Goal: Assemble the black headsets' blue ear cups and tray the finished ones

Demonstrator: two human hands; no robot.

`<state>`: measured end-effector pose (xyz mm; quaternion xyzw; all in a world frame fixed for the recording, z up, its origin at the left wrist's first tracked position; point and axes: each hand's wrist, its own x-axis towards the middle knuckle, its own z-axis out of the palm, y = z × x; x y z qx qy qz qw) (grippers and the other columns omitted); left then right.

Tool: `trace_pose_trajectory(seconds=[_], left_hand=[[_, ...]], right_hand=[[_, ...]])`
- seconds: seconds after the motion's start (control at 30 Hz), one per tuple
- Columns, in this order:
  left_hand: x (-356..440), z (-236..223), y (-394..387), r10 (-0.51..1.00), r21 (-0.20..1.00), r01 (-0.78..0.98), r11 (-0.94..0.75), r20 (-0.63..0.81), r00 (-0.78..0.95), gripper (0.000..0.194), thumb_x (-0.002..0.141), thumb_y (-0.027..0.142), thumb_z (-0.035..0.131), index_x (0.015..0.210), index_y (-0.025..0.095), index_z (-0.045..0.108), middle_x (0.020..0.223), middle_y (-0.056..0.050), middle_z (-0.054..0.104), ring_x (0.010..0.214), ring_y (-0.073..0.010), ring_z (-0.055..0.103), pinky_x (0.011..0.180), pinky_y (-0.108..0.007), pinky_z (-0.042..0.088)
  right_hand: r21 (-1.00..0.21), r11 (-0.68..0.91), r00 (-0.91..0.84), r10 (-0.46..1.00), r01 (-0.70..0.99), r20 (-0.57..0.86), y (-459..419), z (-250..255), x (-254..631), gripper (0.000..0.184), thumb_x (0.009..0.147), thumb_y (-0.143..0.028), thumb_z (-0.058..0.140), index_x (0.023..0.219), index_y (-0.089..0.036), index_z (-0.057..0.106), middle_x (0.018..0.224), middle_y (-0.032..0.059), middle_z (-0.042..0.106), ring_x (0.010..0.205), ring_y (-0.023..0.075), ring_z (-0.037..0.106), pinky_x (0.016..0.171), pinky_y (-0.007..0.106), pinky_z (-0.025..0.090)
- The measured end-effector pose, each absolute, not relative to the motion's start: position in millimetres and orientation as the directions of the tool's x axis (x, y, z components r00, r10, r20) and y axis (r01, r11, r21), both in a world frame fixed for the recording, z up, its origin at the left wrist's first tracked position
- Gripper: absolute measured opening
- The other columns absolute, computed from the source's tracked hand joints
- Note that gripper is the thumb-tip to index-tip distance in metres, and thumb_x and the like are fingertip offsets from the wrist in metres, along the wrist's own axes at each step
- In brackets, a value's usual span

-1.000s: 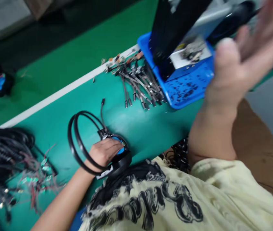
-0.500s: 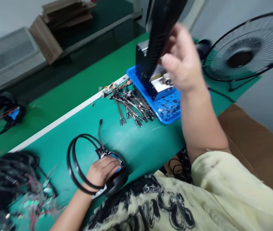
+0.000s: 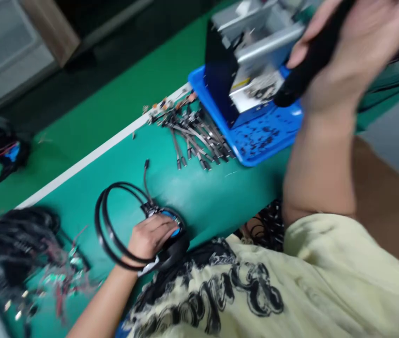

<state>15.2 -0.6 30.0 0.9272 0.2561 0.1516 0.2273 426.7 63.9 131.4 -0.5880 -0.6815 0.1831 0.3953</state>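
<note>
My left hand (image 3: 153, 232) is closed on the ear cup of a black headset (image 3: 173, 251), whose double headband arches over my wrist. Blue shows inside the cup, and a short cable sticks up from its side. At the upper right, my blurred right hand (image 3: 357, 56) grips a black electric screwdriver (image 3: 312, 65). Its lower end is beside the front of a metal screw feeder (image 3: 220, 77); whether they touch I cannot tell. The feeder stands in a blue tray (image 3: 246, 157) scattered with small black screws.
A pile of short cables (image 3: 194, 134) lies left of the tray. Black headset parts (image 3: 12, 244) and tangled wires with small green boards (image 3: 62, 277) fill the lower left. Another headset piece (image 3: 9, 152) sits at the far left. Brown cardboard (image 3: 382, 202) is at right.
My right hand has moved right in the picture with the screwdriver, which now tilts the other way and uncovers more of the feeder. My left hand stays on the headset. The view has shifted slightly.
</note>
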Motion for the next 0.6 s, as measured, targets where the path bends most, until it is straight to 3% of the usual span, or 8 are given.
trace_pose_trajectory(seconds=[0.1, 0.2, 0.3, 0.37, 0.43, 0.6], left_hand=[[9, 19, 3, 0.522, 0.456, 0.396, -0.797, 0.192, 0.831, 0.017, 0.096, 0.025, 0.054, 0.101, 0.022, 0.070, 0.096, -0.002, 0.074, 0.088, -0.0150, 0.070, 0.080, -0.025, 0.057], [4, 11, 5, 0.512, 0.436, 0.388, -0.812, 0.213, 0.832, 0.019, 0.096, 0.027, 0.052, 0.101, 0.024, 0.071, 0.096, -0.001, 0.074, 0.086, -0.0150, 0.071, 0.077, -0.024, 0.058], [2, 9, 4, 0.523, 0.437, 0.407, -0.803, 0.187, 0.832, 0.020, 0.097, 0.027, 0.052, 0.101, 0.024, 0.071, 0.097, -0.001, 0.073, 0.086, -0.0143, 0.070, 0.078, -0.024, 0.057], [2, 10, 3, 0.523, 0.435, 0.413, -0.800, 0.168, 0.836, 0.019, 0.097, 0.026, 0.052, 0.102, 0.024, 0.070, 0.098, -0.001, 0.073, 0.087, -0.0136, 0.070, 0.079, -0.023, 0.056], [2, 11, 3, 0.517, 0.436, 0.409, -0.802, 0.163, 0.840, 0.019, 0.097, 0.026, 0.052, 0.102, 0.024, 0.070, 0.099, 0.000, 0.073, 0.087, -0.0129, 0.069, 0.080, -0.023, 0.056], [6, 13, 5, 0.516, 0.435, 0.399, -0.808, 0.192, 0.835, 0.019, 0.098, 0.027, 0.052, 0.099, 0.023, 0.070, 0.096, 0.000, 0.073, 0.085, -0.0126, 0.070, 0.078, -0.022, 0.055]], right_hand=[[-0.608, 0.226, 0.031, 0.923, 0.761, 0.383, 43, 149, 407, 0.065, 0.086, -0.068, 0.037, 0.117, -0.014, 0.055, 0.089, -0.0013, 0.065, 0.093, 0.0031, 0.062, 0.080, 0.011, 0.048], [-0.574, 0.194, 0.077, 0.907, 0.796, 0.414, 69, 142, 398, 0.067, 0.087, -0.069, 0.036, 0.123, -0.015, 0.051, 0.081, -0.0022, 0.062, 0.087, 0.0035, 0.061, 0.079, 0.013, 0.048], [-0.662, 0.148, 0.290, 0.814, 0.735, 0.504, 121, 119, 410, 0.072, 0.090, -0.073, 0.022, 0.137, -0.020, 0.037, 0.082, -0.0009, 0.060, 0.076, 0.0067, 0.059, 0.069, 0.018, 0.049], [-0.730, 0.194, 0.397, 0.733, 0.656, 0.552, 148, 101, 421, 0.073, 0.090, -0.073, 0.009, 0.143, -0.025, 0.023, 0.084, -0.0006, 0.059, 0.068, 0.0092, 0.056, 0.063, 0.023, 0.049], [-0.765, 0.277, 0.425, 0.698, 0.582, 0.576, 162, 86, 429, 0.072, 0.090, -0.074, 0.009, 0.143, -0.027, 0.015, 0.081, -0.0021, 0.055, 0.061, 0.0105, 0.053, 0.059, 0.026, 0.048], [-0.817, 0.323, 0.448, 0.710, 0.478, 0.543, 161, 67, 437, 0.071, 0.088, -0.078, 0.019, 0.138, -0.027, 0.026, 0.071, -0.0030, 0.051, 0.057, 0.0117, 0.048, 0.054, 0.026, 0.042]])
